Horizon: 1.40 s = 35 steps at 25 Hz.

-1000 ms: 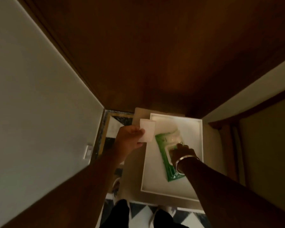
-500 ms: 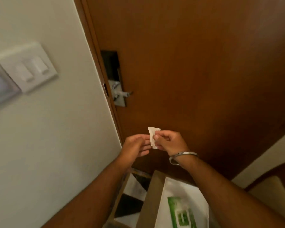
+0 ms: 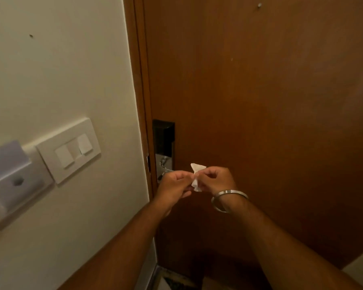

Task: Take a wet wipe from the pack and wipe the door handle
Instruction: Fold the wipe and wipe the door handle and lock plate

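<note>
A small white wet wipe (image 3: 196,175) is pinched between both my hands in front of the brown door (image 3: 270,101). My left hand (image 3: 175,187) grips its left edge and my right hand (image 3: 216,178), with a metal bangle on the wrist, grips its right edge. The metal door handle (image 3: 165,167) sits just behind and left of my left hand, below a black lock plate (image 3: 163,136); my hand partly hides it. The wipe pack is out of view.
A cream wall (image 3: 61,70) fills the left side, with a white switch plate (image 3: 68,150) and a pale wall-mounted holder (image 3: 8,178). The wooden door frame (image 3: 140,91) runs down between wall and door.
The view has tilted up from the tray and green pack to the door. My right hand left the pack and joined the left on the wipe. Both hands rose toward the handle.
</note>
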{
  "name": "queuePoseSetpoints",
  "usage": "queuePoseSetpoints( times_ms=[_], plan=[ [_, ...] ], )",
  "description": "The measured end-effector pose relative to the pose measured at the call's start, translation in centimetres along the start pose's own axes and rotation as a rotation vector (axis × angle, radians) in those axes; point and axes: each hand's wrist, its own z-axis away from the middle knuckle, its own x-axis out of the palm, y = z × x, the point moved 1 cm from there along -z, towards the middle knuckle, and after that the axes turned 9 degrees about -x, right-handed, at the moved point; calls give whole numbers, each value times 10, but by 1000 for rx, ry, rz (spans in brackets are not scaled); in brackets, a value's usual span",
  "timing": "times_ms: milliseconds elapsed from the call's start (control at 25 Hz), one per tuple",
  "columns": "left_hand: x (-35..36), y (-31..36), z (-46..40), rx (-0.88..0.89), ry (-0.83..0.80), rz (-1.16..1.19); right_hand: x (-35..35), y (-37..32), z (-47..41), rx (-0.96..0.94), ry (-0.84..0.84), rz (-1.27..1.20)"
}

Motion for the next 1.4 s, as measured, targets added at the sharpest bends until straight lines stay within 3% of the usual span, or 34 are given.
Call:
queuePoseSetpoints(
  times_ms=[80, 240, 400, 520, 680, 760, 920, 1000, 1080, 1200, 1400],
  plan=[
    [-15, 5, -20, 5, 6, -19, 14, -4, -17, 17, 32, -13],
    [-57, 5, -60, -11, 226, 42, 21, 0, -42, 56, 174, 38],
    [-84, -10, -82, -50, 255, 47, 35, 10, -53, 70, 104, 142],
    [-96, -21, -93, -113, 302, 118, 49, 17, -62, 112, 148, 142],
    [-104, -27, -105, -25, 339, -8, 59, 21, -67, 189, 168, 104],
    [-106, -28, -110, 94, 358, -110, 48, 8, -71, -5, 174, 325],
    [-106, -38, -118, 224, 392, -270, -1, -45, -94, -825, 191, 1204],
    [-105, -43, -122, 236, 426, -368, -18, -76, -119, -1088, 82, 1584],
    [-103, -50, -126, 258, 439, -500, -29, -100, -147, -1170, -61, 1856],
    [-99, -55, -128, 283, 472, -574, -46, -107, -173, -1215, -210, 1998],
    [-94, -52, -133, 307, 567, -541, -52, -89, -188, -1386, -107, 2037]
  ],
)
